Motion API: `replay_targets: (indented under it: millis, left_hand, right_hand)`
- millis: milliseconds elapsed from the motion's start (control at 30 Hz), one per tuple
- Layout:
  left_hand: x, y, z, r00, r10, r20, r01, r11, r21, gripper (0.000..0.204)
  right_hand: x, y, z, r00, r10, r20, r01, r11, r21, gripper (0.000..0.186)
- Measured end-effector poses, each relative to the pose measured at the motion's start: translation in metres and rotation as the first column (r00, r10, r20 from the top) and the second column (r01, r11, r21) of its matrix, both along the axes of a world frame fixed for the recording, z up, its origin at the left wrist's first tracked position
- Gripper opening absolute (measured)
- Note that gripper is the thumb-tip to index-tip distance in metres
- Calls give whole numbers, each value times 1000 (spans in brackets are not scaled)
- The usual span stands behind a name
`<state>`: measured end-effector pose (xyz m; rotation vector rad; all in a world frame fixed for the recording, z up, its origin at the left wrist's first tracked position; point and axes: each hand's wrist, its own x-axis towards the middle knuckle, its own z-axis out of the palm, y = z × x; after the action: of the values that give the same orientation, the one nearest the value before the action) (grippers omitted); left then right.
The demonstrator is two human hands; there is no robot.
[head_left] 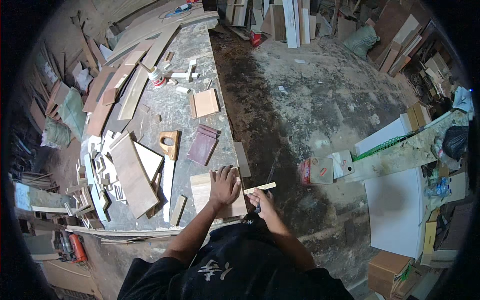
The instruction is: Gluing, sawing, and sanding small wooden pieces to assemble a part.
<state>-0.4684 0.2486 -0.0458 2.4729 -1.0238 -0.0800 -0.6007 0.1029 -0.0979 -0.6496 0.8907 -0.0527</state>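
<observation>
While the left hand (224, 186) lies spread flat on the board (202, 192) at the bench (170, 117) edge, the right hand (262, 200) grips a strip (259, 188) just beside the board. By my reckoning, nothing looks joined yet; 1 saw (168, 167) lies left of the board.

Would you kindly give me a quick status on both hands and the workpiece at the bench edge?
Left hand flat on the pale wood board, pinning it. Right hand gripping a thin wood strip off the bench edge. Handsaw lies left, clear.

Woodworking shop: handsaw (169, 170), offcut-strewn workbench (200, 65).
</observation>
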Motion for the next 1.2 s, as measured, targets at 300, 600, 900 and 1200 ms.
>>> replay_targets:
  millis: [300, 600, 900, 1200]
  left_hand:
    - [-1, -1, -2, 999, -17, 46, 17, 1000, -4, 48]
    - [-3, -4, -1, 999, 1, 53, 1, 999, -38, 38]
    - [-5, -16, -1, 998, 9, 61, -11, 1000, 29, 36]
    - [-6, -17, 2, 995, 93, 21, -94, 989, 111, 54]
  right_hand:
    - [-3, -2, -10, 999, -10, 44, 7, 997, 77, 22]
    - [-5, -2, -10, 999, 52, -7, -52, 997, 53, 31]
    - [-8, 1, -15, 1000, 19, -13, -18, 998, 52, 30]
    - [-11, -4, -27, 999, 25, -35, -23, 998, 67, 18]
